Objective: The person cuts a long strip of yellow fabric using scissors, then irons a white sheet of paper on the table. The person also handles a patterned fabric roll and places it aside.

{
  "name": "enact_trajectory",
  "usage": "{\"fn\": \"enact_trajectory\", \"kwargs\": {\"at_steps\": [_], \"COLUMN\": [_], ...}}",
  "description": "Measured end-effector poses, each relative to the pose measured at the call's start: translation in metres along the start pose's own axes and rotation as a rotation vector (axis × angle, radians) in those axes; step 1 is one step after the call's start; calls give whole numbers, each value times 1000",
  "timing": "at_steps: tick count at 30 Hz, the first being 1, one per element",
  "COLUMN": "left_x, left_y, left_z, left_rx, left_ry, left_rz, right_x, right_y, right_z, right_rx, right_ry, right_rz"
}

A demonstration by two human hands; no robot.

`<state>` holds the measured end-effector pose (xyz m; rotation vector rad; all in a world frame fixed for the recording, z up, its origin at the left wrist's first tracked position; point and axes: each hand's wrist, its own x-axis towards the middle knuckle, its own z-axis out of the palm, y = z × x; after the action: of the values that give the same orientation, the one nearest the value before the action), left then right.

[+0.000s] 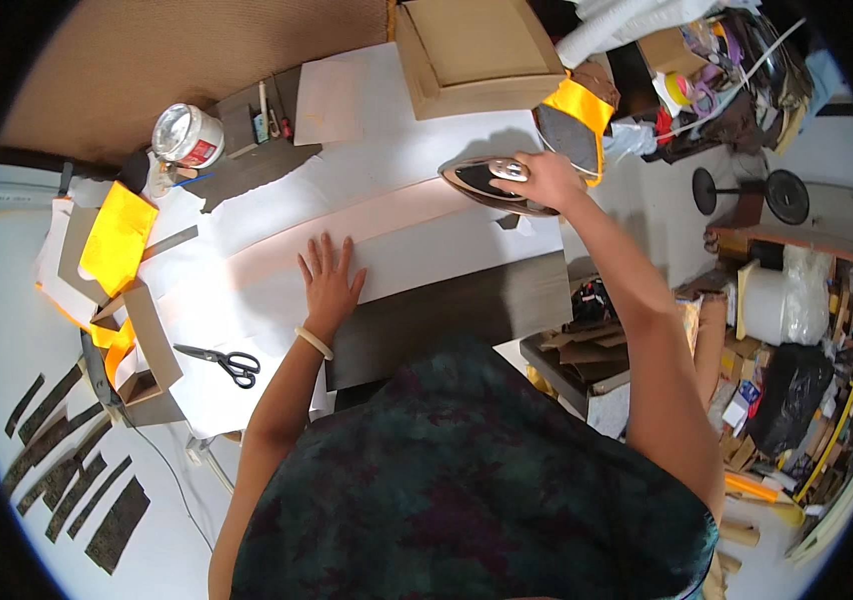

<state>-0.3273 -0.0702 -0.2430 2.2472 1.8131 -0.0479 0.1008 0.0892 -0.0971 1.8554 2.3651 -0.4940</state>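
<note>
A long pale pink strip (367,218) lies across white sheeting (447,240) on the worktable. My left hand (330,280), with a pale bangle at the wrist, lies spread on the sheeting just below the strip. My right hand (547,182) grips a dark, shiny iron (477,185), which sits at the strip's right end. A dark board (447,300) lies along the near edge. Black-handled scissors (237,365) rest on white paper to the left of my left forearm.
An open cardboard box (477,90) stands at the back, with a white jar (189,135) at back left. Yellow pieces (119,240) and a small box (152,340) crowd the left end. Cluttered shelves (787,400) fill the right; dark strips (117,520) lie at lower left.
</note>
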Motion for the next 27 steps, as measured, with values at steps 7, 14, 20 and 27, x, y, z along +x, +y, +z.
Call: {"fn": "enact_trajectory", "kwargs": {"at_steps": [7,14,20,27], "left_x": [-24,11,13,10], "left_y": [-84,-17,-9,-14], "left_z": [-19,-19,-9,-8], "left_rx": [-37,-135,-120,-101], "left_ry": [39,20,-29,3], "left_rz": [-56,56,28,78], "right_x": [-2,29,50,75], "right_y": [-3,-56,-65,-17], "right_z": [-32,5,22,22], "right_rx": [84,-89,-133,-187], "right_ry": [261,-85,-133,-12], "right_rz": [-91,-271,-433,-358]}}
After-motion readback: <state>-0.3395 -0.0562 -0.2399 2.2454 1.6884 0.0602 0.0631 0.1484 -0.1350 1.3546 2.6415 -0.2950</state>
